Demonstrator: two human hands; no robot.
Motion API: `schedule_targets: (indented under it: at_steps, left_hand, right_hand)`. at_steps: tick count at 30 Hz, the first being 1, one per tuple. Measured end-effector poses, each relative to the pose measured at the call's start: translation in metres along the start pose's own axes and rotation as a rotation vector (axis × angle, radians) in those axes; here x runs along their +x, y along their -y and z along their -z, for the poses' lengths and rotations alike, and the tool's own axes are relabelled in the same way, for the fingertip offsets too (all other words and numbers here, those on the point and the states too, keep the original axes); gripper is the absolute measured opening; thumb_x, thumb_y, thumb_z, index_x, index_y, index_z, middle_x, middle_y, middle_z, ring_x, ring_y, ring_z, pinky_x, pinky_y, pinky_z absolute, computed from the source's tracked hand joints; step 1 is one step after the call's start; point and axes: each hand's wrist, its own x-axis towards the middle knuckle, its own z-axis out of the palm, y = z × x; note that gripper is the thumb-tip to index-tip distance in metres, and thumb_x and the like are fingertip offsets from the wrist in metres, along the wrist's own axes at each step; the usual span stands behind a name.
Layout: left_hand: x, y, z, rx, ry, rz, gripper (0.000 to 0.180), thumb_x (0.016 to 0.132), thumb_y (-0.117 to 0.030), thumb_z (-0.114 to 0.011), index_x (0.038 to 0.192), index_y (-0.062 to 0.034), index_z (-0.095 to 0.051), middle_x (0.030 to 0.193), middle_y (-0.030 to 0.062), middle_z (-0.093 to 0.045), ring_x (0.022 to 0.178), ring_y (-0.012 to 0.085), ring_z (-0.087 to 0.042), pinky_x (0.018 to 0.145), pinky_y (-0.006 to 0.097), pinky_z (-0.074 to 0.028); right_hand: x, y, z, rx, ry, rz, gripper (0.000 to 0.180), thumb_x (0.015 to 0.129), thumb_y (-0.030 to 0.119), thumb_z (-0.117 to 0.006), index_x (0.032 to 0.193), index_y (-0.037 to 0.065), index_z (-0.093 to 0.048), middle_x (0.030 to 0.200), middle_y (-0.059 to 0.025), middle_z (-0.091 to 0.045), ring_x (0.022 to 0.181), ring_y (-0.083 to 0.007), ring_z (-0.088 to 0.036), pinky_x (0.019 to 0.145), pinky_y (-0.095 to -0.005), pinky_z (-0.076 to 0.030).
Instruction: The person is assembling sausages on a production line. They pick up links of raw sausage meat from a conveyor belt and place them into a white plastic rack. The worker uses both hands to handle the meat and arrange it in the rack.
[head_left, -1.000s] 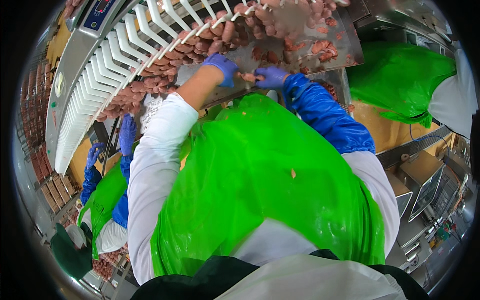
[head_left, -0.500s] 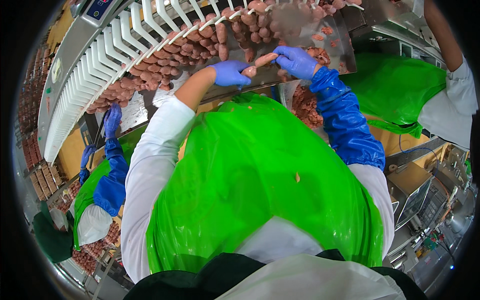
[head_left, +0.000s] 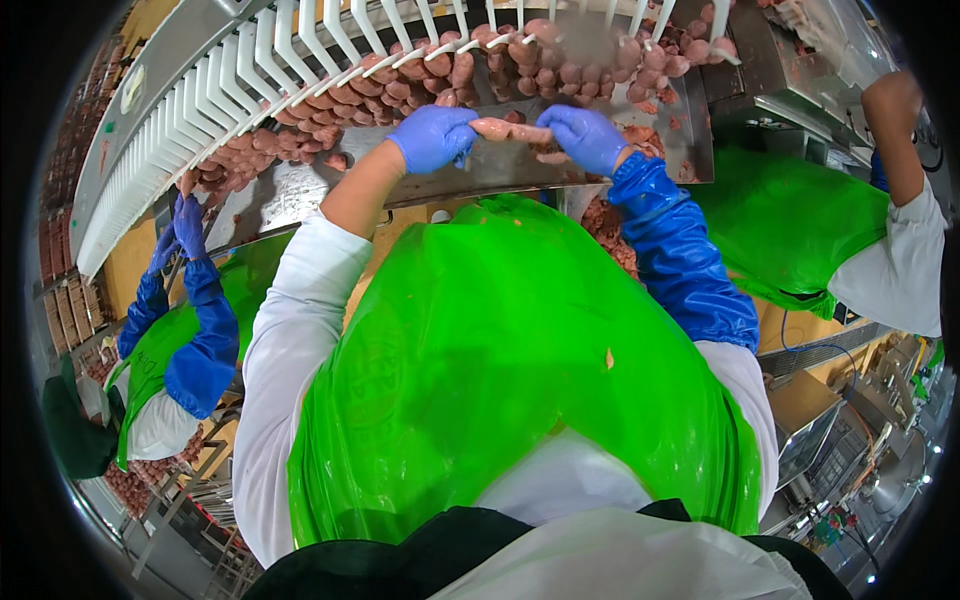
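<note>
Both my hands wear blue gloves and are raised to a steel trough [head_left: 300,190] full of raw pink sausages [head_left: 470,65]. My left hand [head_left: 432,137] and my right hand [head_left: 582,137] each grip one end of a short string of sausage links [head_left: 510,130], stretched level between them. A row of white plastic fingers [head_left: 250,70] curves along the trough's far side, just beyond the links. My right forearm has a blue sleeve cover [head_left: 680,250]. A bright green apron [head_left: 500,380] covers my front.
A co-worker on my left, in blue sleeves and a green apron [head_left: 190,330], reaches up to the trough. Another person in a green apron [head_left: 800,230] stands on my right. Steel machine housing [head_left: 800,80] is at the upper right, crates of sausages [head_left: 60,240] at the far left.
Both hands have lifted from low on the trough to its upper edge near the white fingers, and the link string is now pulled out straight between them. The left co-worker's hands rose too.
</note>
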Motion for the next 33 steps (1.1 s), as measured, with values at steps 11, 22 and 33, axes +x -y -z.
schedule_targets:
  at_steps: [11, 22, 33]
  left_hand:
    - [0.009, -0.049, -0.015, -0.471, 0.030, -0.234, 0.047, 0.088, -0.034, -0.063, 0.127, -0.0096, -0.053, 0.115, 0.0160, -0.064, 0.104, 0.0278, -0.063, 0.091, 0.039, -0.047]
    - [0.035, -0.033, -0.023, 0.080, 0.074, -0.113, 0.034, 0.096, -0.027, -0.046, 0.087, -0.0030, -0.067, 0.079, 0.0126, -0.066, 0.080, 0.0267, -0.066, 0.074, 0.038, -0.050]
    - [-0.023, 0.022, -0.018, -0.687, 0.218, 0.034, 0.034, 0.094, -0.021, -0.047, 0.066, -0.0025, -0.055, 0.063, 0.0095, -0.059, 0.065, 0.0218, -0.069, 0.060, 0.031, -0.048]
  right_hand:
    - [-0.001, 0.069, 0.034, 0.325, 0.298, -0.083, 0.026, 0.097, 0.025, -0.048, 0.094, 0.004, -0.064, 0.080, -0.0023, -0.061, 0.063, -0.0105, -0.057, 0.059, -0.0258, -0.048]
    - [-0.006, 0.042, 0.038, 0.193, 0.226, -0.084, 0.014, 0.091, 0.015, -0.052, 0.092, 0.004, -0.061, 0.081, -0.0059, -0.063, 0.071, -0.0174, -0.061, 0.062, -0.0329, -0.050]
    - [0.029, -0.060, 0.014, -1.150, 0.137, -0.413, 0.030, 0.090, 0.030, -0.051, 0.107, 0.013, -0.068, 0.116, -0.0155, -0.067, 0.109, -0.0348, -0.063, 0.094, -0.0536, -0.046]
